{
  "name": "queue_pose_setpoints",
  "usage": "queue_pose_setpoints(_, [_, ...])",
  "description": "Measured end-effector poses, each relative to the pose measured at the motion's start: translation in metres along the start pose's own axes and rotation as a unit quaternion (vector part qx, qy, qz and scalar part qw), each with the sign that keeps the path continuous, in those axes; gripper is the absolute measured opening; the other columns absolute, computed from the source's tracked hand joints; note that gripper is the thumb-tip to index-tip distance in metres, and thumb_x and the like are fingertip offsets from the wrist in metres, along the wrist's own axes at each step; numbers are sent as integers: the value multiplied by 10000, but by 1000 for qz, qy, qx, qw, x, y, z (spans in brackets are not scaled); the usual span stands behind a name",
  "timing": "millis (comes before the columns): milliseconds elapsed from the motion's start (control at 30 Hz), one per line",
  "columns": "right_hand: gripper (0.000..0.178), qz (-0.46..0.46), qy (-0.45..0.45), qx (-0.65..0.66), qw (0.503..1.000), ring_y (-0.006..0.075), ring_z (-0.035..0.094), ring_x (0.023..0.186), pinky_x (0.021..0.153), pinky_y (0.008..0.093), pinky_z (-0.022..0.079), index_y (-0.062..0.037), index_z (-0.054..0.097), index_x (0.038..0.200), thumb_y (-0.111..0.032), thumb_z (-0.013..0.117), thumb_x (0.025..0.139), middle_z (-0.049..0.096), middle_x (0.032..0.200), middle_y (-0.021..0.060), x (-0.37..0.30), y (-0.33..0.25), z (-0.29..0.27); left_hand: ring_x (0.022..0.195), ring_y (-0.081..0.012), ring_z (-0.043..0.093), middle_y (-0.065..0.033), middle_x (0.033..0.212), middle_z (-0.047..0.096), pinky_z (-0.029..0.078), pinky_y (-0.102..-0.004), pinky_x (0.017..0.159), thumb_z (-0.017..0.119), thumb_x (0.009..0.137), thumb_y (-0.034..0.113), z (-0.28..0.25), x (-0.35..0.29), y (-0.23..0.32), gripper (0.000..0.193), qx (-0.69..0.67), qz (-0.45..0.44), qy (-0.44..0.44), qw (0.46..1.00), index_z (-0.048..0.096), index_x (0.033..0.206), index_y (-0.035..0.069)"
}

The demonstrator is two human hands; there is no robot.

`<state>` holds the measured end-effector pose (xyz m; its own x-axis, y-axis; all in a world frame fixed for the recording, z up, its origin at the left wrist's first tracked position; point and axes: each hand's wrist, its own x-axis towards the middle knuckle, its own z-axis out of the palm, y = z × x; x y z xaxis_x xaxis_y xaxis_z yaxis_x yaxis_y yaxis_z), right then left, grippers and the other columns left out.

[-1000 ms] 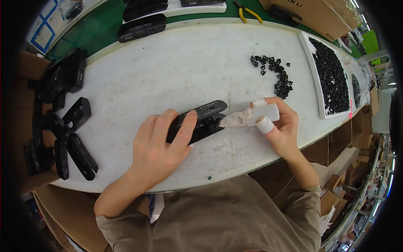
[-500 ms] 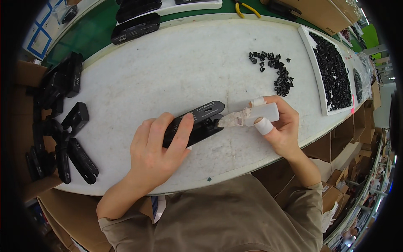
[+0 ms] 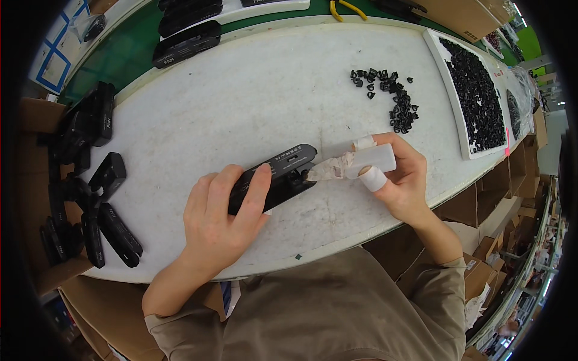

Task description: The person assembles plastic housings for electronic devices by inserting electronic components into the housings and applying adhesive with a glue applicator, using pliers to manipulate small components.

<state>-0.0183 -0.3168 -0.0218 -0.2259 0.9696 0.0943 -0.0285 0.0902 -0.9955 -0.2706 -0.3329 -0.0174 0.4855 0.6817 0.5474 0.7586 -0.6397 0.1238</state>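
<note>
My left hand (image 3: 220, 219) is closed around a long black plastic casing (image 3: 274, 165) with rounded ends and small light print, and holds it above the table in front of me. In my right hand (image 3: 400, 177), between thumb and fingers with white tape on their tips, is a white plastic bottle (image 3: 374, 162). Its tapered end (image 3: 328, 169) looks wrapped or crusted in something pale. That tip points left and meets the open right end of the casing; whether it touches the inside cannot be made out.
Small black parts (image 3: 394, 96) lie loose at the table's far right, beside a white tray (image 3: 448, 84) full of similar ones. More black casings (image 3: 117, 234) lie at the left by a cardboard box (image 3: 39, 114), others (image 3: 186, 45) at the back. Yellow-handled pliers (image 3: 349, 9) lie behind.
The view has shifted slightly, moving the table and its contents a little in the picture. Both hands keep their hold, and the bottle tip stays at the casing's end.
</note>
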Motion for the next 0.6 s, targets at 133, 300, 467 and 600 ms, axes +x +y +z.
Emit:
queue_pose_setpoints(133, [272,-17,35,46,998,59,542,808,690,196,422,7,570,1035,-75,667,794,612,914,26,-1,-1,1,726,-251,524,-127,964,522,449,-328,583,733,448,79,-2,2,-1,663,-42,-46,-16,998,590,1096,78])
queue_pose_setpoints(300, [272,2,96,134,986,80,541,734,616,219,431,-23,551,1013,-259,542,879,610,897,47,-10,-1,-27,837,-274,554,-129,949,526,467,-321,710,728,617,56,-10,13,-14,503,-192,-178,-9,965,531,1080,35])
queue_pose_setpoints(467, [337,-9,149,384,911,113,473,709,635,271,380,-30,488,1086,-319,465,914,551,897,57,-26,6,-63,858,-212,544,-100,940,525,444,-291,756,728,630,63,-9,11,-20,518,-303,-282,45,909,505,1095,11])
queue_pose_setpoints(600, [401,-24,143,278,949,157,520,817,723,295,441,-8,438,1187,-245,536,879,546,1019,138,-36,9,-92,913,-163,519,-86,1028,493,422,-259,806,676,664,16,-11,14,-24,594,-361,-306,65,878,411,1196,22])
